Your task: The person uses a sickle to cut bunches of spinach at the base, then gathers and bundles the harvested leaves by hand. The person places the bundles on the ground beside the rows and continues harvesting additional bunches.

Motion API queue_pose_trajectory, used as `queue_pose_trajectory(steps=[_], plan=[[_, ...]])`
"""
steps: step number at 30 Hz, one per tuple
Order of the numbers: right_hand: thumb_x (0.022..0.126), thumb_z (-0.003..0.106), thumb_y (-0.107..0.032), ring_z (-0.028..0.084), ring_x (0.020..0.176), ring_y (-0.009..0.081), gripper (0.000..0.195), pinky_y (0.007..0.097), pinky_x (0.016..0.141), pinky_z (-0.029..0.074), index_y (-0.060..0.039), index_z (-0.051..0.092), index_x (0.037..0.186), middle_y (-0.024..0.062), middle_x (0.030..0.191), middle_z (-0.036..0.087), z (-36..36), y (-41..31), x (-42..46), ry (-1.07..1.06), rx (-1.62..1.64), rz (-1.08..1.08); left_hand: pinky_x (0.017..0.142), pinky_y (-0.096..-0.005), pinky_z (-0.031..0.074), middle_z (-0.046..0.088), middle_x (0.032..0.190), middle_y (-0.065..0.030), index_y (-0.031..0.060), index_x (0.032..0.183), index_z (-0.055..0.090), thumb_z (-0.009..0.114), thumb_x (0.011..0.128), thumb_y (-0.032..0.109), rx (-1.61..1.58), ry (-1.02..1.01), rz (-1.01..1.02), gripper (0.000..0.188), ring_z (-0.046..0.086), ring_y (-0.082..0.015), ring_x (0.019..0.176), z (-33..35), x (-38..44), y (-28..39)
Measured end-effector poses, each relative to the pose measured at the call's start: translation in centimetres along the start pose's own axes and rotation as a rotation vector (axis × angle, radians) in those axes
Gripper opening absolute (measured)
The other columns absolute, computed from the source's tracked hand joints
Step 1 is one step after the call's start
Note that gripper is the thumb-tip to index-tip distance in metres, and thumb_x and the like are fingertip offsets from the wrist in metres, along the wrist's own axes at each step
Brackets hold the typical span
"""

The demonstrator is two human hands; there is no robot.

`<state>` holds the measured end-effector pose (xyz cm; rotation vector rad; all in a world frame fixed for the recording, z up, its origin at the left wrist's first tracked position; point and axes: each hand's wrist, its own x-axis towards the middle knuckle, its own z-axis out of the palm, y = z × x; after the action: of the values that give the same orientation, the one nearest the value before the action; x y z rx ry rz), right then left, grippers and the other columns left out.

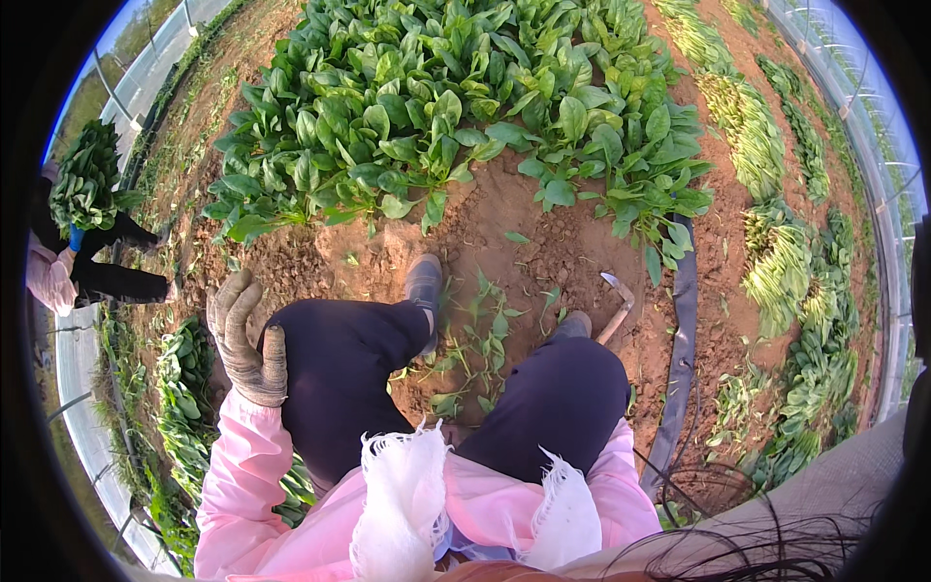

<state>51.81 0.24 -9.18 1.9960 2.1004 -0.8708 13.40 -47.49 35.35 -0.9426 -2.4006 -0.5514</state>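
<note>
My left hand point(247, 338), in a soil-stained knit glove, is raised beside my left knee, its thumb apart from the fingers and nothing in it. My right hand is out of view, with the pink sleeve point(618, 473) passing behind my right knee. Past that knee shows a small bent-bladed hand tool, like a sickle point(618, 309), its wooden handle partly hidden; whether my hand holds it I cannot tell. Before me stands a dense bed of leafy greens that look like spinach point(407, 124). Loose leaves and stems point(480, 335) lie on the soil between my feet.
Cut greens lie in rows on the right point(742, 124) and in a pile at left point(182, 400). A black flat hose point(684, 313) runs along the right. At far left a person in a blue glove holds a bunch of greens point(87, 174). Plastic-sheet tunnel walls point(873, 145) edge both sides.
</note>
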Motion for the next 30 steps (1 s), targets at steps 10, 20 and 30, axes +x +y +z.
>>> queue_pose_trajectory(steps=[10, 20, 30], plan=[[0.093, 0.070, -0.023, 0.063, 0.073, 0.0151, 0.026, 0.0290, 0.061, 0.051, -0.0024, 0.060, 0.105, 0.0070, 0.087, 0.065, -7.2, -6.9, -2.1, -0.204, 0.436, -0.320, 0.113, -0.0520, 0.029, 0.056, 0.135, -0.0148, 0.0078, 0.126, 0.058, 0.066, 0.085, 0.027, -0.042, 0.164, 0.001, 0.046, 0.051, -0.0354, 0.128, -1.6, -2.0, -0.3], [0.096, 0.065, -0.019, 0.058, 0.062, 0.0127, 0.013, 0.0270, 0.053, 0.048, -0.0070, 0.059, 0.092, 0.0026, 0.075, 0.061, -19.0, -21.4, -11.2, -0.416, 0.534, -0.700, 0.110, -0.0536, 0.032, 0.058, 0.133, -0.0133, 0.0118, 0.122, 0.060, 0.065, 0.082, 0.028, -0.190, 0.297, -0.037, 0.044, 0.052, -0.0368, 0.125, -2.6, -5.2, -1.7], [0.097, 0.063, -0.022, 0.050, 0.051, 0.0105, 0.015, 0.0260, 0.045, 0.042, -0.0099, 0.053, 0.097, -0.0003, 0.070, 0.054, -31.3, -30.2, -28.0, -0.355, 0.631, -0.938, 0.108, -0.0541, 0.034, 0.057, 0.134, -0.0133, 0.0109, 0.123, 0.060, 0.070, 0.080, 0.024, -0.264, 0.329, -0.072, 0.045, 0.052, -0.0371, 0.125, -3.6, -6.6, -2.6]])
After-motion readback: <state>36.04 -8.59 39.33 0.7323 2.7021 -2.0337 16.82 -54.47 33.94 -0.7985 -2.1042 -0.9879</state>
